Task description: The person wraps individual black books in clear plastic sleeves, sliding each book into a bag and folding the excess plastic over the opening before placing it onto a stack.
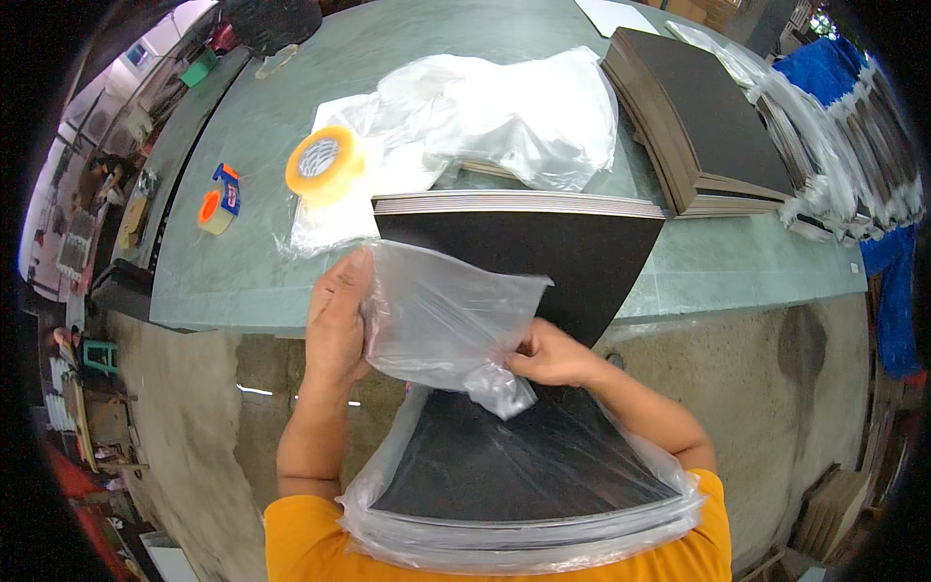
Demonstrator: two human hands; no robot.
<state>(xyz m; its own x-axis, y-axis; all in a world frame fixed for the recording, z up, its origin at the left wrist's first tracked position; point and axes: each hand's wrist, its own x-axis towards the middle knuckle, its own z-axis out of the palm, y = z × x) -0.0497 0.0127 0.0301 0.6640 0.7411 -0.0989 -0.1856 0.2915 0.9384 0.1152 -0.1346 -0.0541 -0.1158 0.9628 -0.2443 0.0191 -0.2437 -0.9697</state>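
A translucent plastic bag [441, 310] stretches between my two hands, its lower corner bunched up. My left hand [339, 312] grips its left edge with the fingers wrapped round it. At the lower right, my right hand [553, 356] pinches the bag by the bunched part. Behind it, black boards [524, 242] extend over the table's near edge, their pale layered edges facing away from me. Closest to my body lies a stack of black boards in clear plastic wrap [524, 466]. The held bag hides where these two groups of boards meet.
On the green table [252, 116] sit a yellow tape roll [347, 173], a blue-and-orange tape dispenser [229, 194] and a heap of white plastic bags [495, 107]. A stack of dark boards [708, 116] stands at right, beside wrapped bundles [844, 155]. A green stool [99, 356] is far left.
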